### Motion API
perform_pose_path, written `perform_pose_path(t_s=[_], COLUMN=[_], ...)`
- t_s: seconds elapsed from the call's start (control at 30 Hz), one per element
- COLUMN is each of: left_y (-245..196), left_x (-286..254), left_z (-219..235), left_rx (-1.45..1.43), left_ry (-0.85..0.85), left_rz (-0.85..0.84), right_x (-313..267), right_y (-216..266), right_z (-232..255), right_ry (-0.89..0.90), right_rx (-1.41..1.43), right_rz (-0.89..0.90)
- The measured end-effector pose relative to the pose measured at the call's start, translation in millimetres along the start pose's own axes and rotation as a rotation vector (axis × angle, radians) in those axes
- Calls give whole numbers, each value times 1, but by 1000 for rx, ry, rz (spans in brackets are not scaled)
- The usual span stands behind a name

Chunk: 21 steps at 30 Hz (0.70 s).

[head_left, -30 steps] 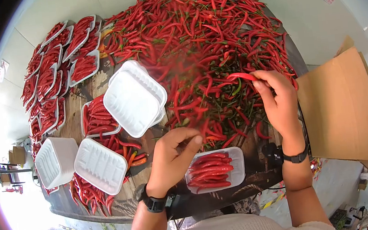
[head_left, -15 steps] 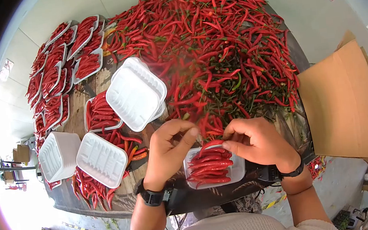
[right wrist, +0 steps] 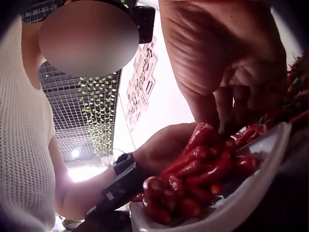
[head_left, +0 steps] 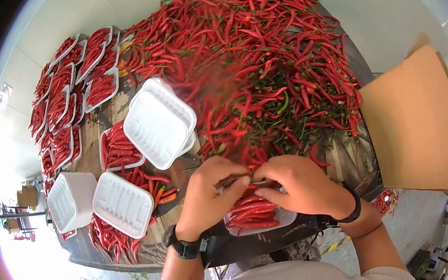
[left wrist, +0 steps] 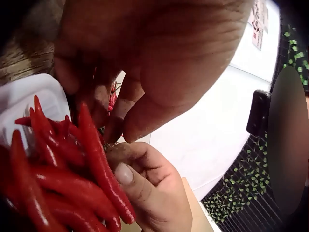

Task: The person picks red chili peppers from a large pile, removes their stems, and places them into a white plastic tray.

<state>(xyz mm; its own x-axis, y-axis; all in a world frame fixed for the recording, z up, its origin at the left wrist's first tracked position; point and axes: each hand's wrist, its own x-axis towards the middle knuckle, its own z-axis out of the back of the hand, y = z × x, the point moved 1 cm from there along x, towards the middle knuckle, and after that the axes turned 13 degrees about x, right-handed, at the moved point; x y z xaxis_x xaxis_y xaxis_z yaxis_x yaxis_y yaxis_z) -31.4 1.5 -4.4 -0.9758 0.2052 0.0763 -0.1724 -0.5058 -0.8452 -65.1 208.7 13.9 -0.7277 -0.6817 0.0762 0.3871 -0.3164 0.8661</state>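
Note:
In the head view, both hands meet over a white tray (head_left: 287,220) of red chilies (head_left: 252,215) near the table's front edge. My right hand (head_left: 309,185) pinches a red chili (left wrist: 99,159), its thumb against the side in the left wrist view. At that chili's stem end, the thumb and finger of my left hand (head_left: 205,197) are closed together, the stem mostly hidden between them. Smooth red tips fill the tray (right wrist: 273,169) in the right wrist view, below my right palm (right wrist: 222,53).
A large chili heap (head_left: 245,32) covers the back and right. Empty white trays (head_left: 156,125) lie left of centre, with a tray stack (head_left: 71,201) further left. Filled trays (head_left: 57,106) line the left side. A cardboard sheet (head_left: 415,123) stands at the right edge.
From over the heap, my right hand has come down and left with a chili to meet my left hand above the tray. My left hand has moved slightly rightward.

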Motion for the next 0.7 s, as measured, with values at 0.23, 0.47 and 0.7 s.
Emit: perform_pose_path(t_s=[0.23, 0.47, 0.7], left_y=[0, -3, -4], left_x=[1, 1, -1], left_z=[-7, -5, -8], left_rx=[116, 114, 58], left_ry=[30, 68, -48], left_rz=[-28, 44, 91], right_x=[0, 2, 16], right_y=[-6, -6, -39], right_z=[0, 17, 66], right_ry=[11, -51, -585], right_rx=[20, 44, -210], right_rz=[68, 42, 94])
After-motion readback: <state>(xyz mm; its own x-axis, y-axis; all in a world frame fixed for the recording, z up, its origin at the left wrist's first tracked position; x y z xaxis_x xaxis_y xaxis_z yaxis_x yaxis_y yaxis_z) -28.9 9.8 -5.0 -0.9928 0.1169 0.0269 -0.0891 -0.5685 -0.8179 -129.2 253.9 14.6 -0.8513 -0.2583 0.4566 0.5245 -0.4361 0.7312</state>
